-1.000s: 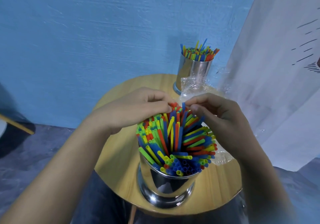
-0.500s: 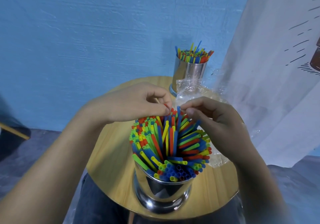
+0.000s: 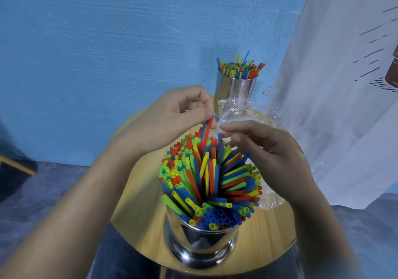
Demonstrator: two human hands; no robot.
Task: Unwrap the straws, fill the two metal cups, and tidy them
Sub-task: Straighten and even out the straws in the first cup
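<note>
Head view: tidying step, near cup (image 3: 200, 242) at the tabletop (image 3: 137, 203) near edge. Left hand (image 3: 172, 117) pinches a red straw (image 3: 207, 127); right hand (image 3: 269, 149) curls over the straws (image 3: 206, 177), grip undeterminable. Next move probably requires seating the straw level with its neighbours

At the near edge of the round wooden table (image 3: 137, 205), a metal cup (image 3: 202, 243) bristles with coloured straws (image 3: 206, 179). The left hand (image 3: 172, 123) pinches a red straw (image 3: 207, 127) standing above the bunch. The right hand (image 3: 267, 149) hovers curled beside it, perhaps touching a blue tip. Clear wrapping (image 3: 237, 110) lies before the second cup (image 3: 234, 89) at the far edge.
</note>
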